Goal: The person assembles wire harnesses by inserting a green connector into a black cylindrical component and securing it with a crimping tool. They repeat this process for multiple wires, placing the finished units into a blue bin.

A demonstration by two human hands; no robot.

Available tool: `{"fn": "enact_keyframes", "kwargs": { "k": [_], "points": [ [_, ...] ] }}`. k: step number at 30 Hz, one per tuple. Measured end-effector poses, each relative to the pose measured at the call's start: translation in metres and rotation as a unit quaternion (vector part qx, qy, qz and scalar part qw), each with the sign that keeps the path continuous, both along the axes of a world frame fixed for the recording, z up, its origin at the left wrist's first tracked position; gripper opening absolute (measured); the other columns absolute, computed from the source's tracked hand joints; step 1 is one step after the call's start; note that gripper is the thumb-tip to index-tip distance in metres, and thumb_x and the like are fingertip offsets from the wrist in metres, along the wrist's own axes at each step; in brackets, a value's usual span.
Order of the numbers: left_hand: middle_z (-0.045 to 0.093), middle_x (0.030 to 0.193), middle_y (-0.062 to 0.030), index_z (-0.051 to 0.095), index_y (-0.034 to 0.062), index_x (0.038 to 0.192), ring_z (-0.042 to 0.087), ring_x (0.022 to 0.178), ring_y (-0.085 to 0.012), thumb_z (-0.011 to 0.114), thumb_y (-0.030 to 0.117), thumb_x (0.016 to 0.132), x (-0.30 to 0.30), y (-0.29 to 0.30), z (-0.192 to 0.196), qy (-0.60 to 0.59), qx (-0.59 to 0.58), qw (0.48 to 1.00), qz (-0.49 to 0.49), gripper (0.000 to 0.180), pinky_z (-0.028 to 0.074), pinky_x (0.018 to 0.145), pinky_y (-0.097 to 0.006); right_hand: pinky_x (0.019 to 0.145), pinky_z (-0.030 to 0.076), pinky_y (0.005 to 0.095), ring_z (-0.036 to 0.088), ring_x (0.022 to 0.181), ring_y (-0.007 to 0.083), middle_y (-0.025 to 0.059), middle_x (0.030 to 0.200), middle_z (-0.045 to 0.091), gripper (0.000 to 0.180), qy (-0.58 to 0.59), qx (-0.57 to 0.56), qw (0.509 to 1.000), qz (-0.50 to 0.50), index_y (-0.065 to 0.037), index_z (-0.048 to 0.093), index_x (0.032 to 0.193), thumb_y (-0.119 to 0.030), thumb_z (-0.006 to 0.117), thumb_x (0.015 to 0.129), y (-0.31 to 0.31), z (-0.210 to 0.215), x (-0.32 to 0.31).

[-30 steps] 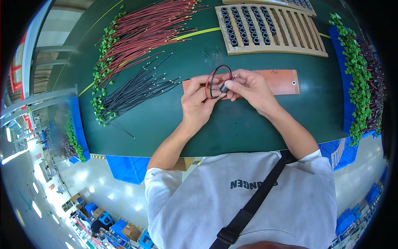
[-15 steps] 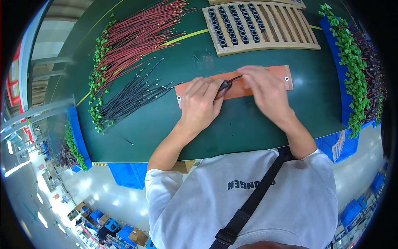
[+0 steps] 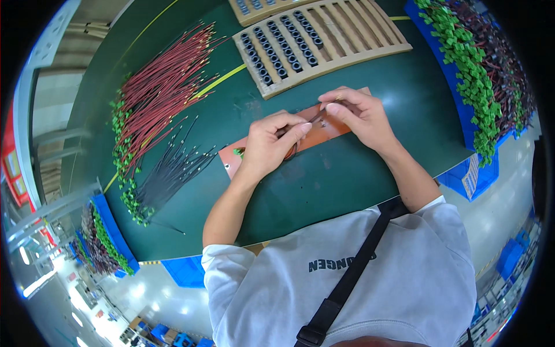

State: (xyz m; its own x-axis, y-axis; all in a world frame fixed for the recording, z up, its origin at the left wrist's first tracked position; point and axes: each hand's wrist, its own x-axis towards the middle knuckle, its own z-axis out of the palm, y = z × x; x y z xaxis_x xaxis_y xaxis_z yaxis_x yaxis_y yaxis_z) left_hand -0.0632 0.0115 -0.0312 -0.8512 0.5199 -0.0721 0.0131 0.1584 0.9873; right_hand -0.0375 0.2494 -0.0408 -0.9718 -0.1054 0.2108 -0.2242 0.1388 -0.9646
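Note:
My left hand (image 3: 270,140) is closed around a dark wire (image 3: 317,116), over the left half of an orange board (image 3: 332,132). Thumb and fingertips of my right hand (image 3: 361,117) pinch the wire's other end above the board. Between the two hands the wire runs as a short slanting stretch. Beside my left hand a green connector (image 3: 239,151) shows at the board's left part. Part of a wire loop (image 3: 292,152) hangs below my left fingers. Whatever else lies inside the left palm is hidden.
Red wires (image 3: 167,78) and black wires (image 3: 176,168) with green connectors lie at the left. A slotted wooden tray (image 3: 341,56) holding rows of black rings (image 3: 287,50) is beyond the board. Blue bins (image 3: 442,75) of wires with green connectors flank the green table (image 3: 370,173).
The view has turned, shifting the table's contents. My right hand, blurred half a second ago, now pinches the wire steadily. The black ring seen at my left fingers is no longer plainly visible.

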Motion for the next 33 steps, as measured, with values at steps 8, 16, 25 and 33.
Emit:
{"fn": "enact_keyframes", "kwargs": {
  "k": [8,16,25,33],
  "points": [
    [0.066,0.088,-0.0058,0.075,-0.0029,0.101,0.064,0.069,-0.0095,0.072,0.005,0.098,0.010,0.005,-0.006,-0.060,0.080,0.994,0.046,0.009,0.048,0.058,-0.023,0.070,0.057,0.0250,0.071,0.077,0.0112,0.0084,0.085,0.077,0.017,-0.067,-0.056,0.996,-0.001,0.003,0.078,0.095,-0.014,0.075,0.096,-0.003,-0.007,0.001],
    [0.065,0.085,-0.0050,0.075,-0.0013,0.100,0.059,0.064,-0.0084,0.072,0.007,0.099,0.006,0.000,-0.009,-0.040,0.055,0.997,0.019,0.009,0.042,0.054,-0.023,0.069,0.056,0.0254,0.069,0.074,0.0108,0.0082,0.080,0.075,0.017,-0.068,-0.060,0.996,0.003,0.003,0.079,0.093,-0.014,0.076,0.095,-0.005,-0.012,0.000],
    [0.064,0.085,-0.0069,0.073,-0.0037,0.098,0.059,0.066,-0.0110,0.068,0.009,0.101,0.004,-0.001,-0.005,-0.049,0.029,0.998,0.002,0.014,0.046,0.058,-0.025,0.065,0.054,0.0248,0.068,0.070,0.0103,0.0072,0.076,0.074,0.016,-0.050,-0.024,0.998,-0.014,0.001,0.079,0.087,-0.014,0.077,0.093,-0.006,-0.015,0.000],
    [0.067,0.089,-0.0070,0.073,-0.0031,0.100,0.062,0.072,-0.0121,0.065,0.011,0.104,0.003,-0.001,-0.003,-0.058,0.011,0.998,-0.003,0.017,0.049,0.065,-0.026,0.056,0.047,0.0239,0.064,0.064,0.0077,0.0055,0.069,0.072,0.021,-0.015,0.012,1.000,-0.010,0.001,0.077,0.083,-0.018,0.078,0.093,-0.003,-0.014,-0.004]
  ]
}}
